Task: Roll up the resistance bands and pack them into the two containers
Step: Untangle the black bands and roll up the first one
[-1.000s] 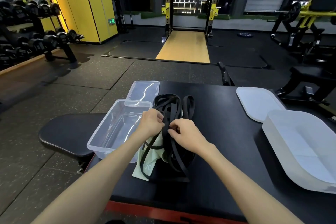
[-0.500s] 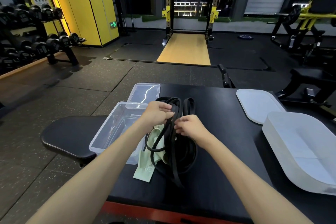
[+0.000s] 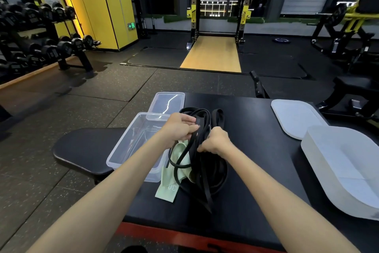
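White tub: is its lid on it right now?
No, the white tub stands open, and its lid lies flat just beyond it.

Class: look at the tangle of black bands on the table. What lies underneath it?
A pale green band pokes out from beneath the black bands, on the table. How far it runs under them is hidden.
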`<state>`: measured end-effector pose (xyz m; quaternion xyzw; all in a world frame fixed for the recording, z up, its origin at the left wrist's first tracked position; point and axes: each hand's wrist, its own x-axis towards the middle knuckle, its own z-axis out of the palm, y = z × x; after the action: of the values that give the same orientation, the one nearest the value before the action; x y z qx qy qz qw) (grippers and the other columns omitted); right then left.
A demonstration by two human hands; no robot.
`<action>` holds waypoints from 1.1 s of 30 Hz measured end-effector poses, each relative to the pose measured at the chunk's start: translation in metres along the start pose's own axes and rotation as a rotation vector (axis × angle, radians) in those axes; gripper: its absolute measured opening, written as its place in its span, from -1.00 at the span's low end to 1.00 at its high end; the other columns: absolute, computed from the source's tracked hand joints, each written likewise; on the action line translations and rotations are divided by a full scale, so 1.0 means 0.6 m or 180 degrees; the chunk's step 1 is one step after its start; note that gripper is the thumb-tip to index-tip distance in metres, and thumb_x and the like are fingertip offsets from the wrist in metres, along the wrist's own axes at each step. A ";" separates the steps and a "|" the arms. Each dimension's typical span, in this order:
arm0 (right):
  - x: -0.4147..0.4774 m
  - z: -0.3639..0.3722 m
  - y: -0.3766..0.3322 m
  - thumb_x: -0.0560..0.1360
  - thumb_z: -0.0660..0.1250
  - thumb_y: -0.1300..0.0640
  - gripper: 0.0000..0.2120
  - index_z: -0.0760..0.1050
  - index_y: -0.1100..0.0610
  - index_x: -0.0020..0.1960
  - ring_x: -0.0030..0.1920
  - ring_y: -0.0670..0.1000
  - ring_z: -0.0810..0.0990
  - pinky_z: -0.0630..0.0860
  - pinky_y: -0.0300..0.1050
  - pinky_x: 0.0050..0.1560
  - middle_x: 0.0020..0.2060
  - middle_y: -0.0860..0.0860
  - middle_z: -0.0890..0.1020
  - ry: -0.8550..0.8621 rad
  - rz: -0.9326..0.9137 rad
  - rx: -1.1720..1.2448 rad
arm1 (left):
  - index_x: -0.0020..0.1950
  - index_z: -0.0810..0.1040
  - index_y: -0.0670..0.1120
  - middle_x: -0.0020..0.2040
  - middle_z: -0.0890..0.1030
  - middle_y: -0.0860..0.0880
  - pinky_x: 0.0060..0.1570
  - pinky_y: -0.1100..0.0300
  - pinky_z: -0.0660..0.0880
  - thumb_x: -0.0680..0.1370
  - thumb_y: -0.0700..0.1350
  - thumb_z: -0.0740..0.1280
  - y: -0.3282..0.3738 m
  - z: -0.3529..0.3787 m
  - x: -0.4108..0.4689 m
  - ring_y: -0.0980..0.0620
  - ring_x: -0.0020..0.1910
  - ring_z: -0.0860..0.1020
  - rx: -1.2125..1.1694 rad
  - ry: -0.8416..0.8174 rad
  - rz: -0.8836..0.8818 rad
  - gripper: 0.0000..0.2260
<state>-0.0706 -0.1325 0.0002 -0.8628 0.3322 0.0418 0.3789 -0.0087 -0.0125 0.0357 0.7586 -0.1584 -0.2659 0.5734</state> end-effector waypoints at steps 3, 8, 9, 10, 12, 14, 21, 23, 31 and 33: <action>0.005 -0.017 0.003 0.25 0.48 0.21 -0.78 0.43 0.13 -0.27 -0.48 -0.04 0.40 0.36 -0.26 -0.49 -0.44 0.02 0.47 -0.0115 0.0155 0.0894 | 0.18 0.51 -0.19 0.05 0.61 -0.12 -0.12 0.26 0.58 0.53 -0.27 0.37 0.004 0.002 -0.002 0.05 -0.14 0.61 -0.0090 -0.0051 -0.0038 -0.77; -0.008 -0.040 0.008 0.36 0.45 0.31 -0.80 0.47 0.09 -0.27 -0.43 -0.09 0.43 0.42 -0.26 -0.41 -0.42 -0.01 0.47 -0.0396 0.0037 0.1842 | 0.20 0.49 -0.18 -0.08 0.60 -0.10 -0.30 0.34 0.55 0.54 -0.29 0.34 0.013 0.010 -0.002 0.13 -0.29 0.57 -0.0376 -0.0174 -0.0169 -0.76; -0.012 -0.045 0.009 0.37 0.45 0.31 -0.81 0.49 0.09 -0.26 -0.40 -0.08 0.47 0.44 -0.25 -0.37 -0.39 -0.01 0.52 -0.0484 -0.0030 0.2004 | 0.19 0.49 -0.18 -0.13 0.57 -0.09 -0.30 0.34 0.55 0.54 -0.29 0.35 0.015 0.011 -0.002 0.13 -0.31 0.53 -0.0428 -0.0165 -0.0178 -0.77; -0.016 -0.050 0.009 0.39 0.44 0.32 -0.85 0.53 0.10 -0.21 -0.36 -0.07 0.52 0.47 -0.24 -0.33 -0.35 0.00 0.57 -0.0595 -0.0096 0.2159 | 0.18 0.49 -0.19 -0.16 0.54 -0.09 -0.29 0.34 0.56 0.54 -0.29 0.35 0.016 0.012 -0.002 0.11 -0.31 0.51 -0.0474 -0.0165 -0.0162 -0.77; -0.022 -0.060 0.011 0.43 0.39 0.35 -0.87 0.61 0.20 -0.05 -0.24 -0.02 0.61 0.55 -0.18 -0.20 -0.21 0.08 0.65 -0.0806 -0.0262 0.2434 | 0.16 0.51 -0.19 -0.17 0.53 -0.08 -0.26 0.33 0.57 0.53 -0.28 0.36 0.021 0.013 -0.002 0.07 -0.25 0.49 -0.0562 -0.0184 -0.0104 -0.79; -0.028 -0.069 0.009 0.47 0.32 0.37 -0.80 0.59 0.31 0.07 -0.13 0.06 0.63 0.59 -0.07 -0.01 -0.12 0.16 0.65 -0.0950 -0.0397 0.2655 | 0.09 0.54 -0.16 -0.17 0.54 -0.07 -0.18 0.30 0.58 0.53 -0.26 0.38 0.027 0.012 -0.003 0.05 -0.19 0.51 -0.0545 -0.0163 -0.0038 -0.84; -0.055 -0.098 0.000 0.46 0.41 0.27 -0.88 0.65 0.22 -0.01 -0.06 0.07 0.66 0.58 -0.06 0.04 -0.06 0.16 0.69 -0.0925 -0.0982 0.2655 | -0.03 0.62 -0.13 -0.24 0.61 -0.05 -0.20 0.27 0.51 0.47 -0.20 0.46 0.058 0.010 -0.012 0.06 -0.30 0.49 -0.0356 0.0002 0.0266 -0.90; -0.062 -0.104 -0.007 0.46 0.42 0.26 -0.89 0.64 0.23 -0.03 -0.11 0.05 0.66 0.59 -0.10 -0.05 -0.11 0.14 0.69 -0.0730 -0.1008 0.2675 | -0.07 0.64 -0.11 -0.27 0.62 -0.01 -0.27 0.31 0.46 0.47 -0.19 0.46 0.069 0.010 -0.020 0.10 -0.32 0.50 -0.0363 -0.0027 0.0376 -0.94; -0.084 -0.134 -0.037 0.50 0.35 0.29 -0.91 0.61 0.22 -0.17 -0.24 0.03 0.63 0.60 -0.02 -0.06 -0.25 0.11 0.67 -0.0765 -0.0968 0.3061 | 0.06 0.56 -0.14 -0.25 0.62 -0.02 -0.13 0.22 0.53 0.58 0.01 0.30 0.083 0.010 -0.050 0.10 -0.28 0.58 -0.0596 -0.0395 0.0460 -0.78; -0.090 -0.136 -0.041 0.52 0.31 0.30 -0.90 0.59 0.25 -0.13 -0.24 0.03 0.64 0.60 -0.05 -0.17 -0.26 0.09 0.66 -0.0870 -0.0967 0.3330 | 0.14 0.56 -0.18 -0.08 0.68 -0.11 -0.04 0.18 0.55 0.60 0.12 0.20 0.071 0.005 -0.061 0.02 -0.09 0.65 -0.0244 -0.0819 0.0354 -0.61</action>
<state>-0.1121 -0.1469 0.0911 -0.5848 0.1285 -0.0722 0.7977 -0.0371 -0.0073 0.0838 0.6858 -0.2621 -0.3347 0.5907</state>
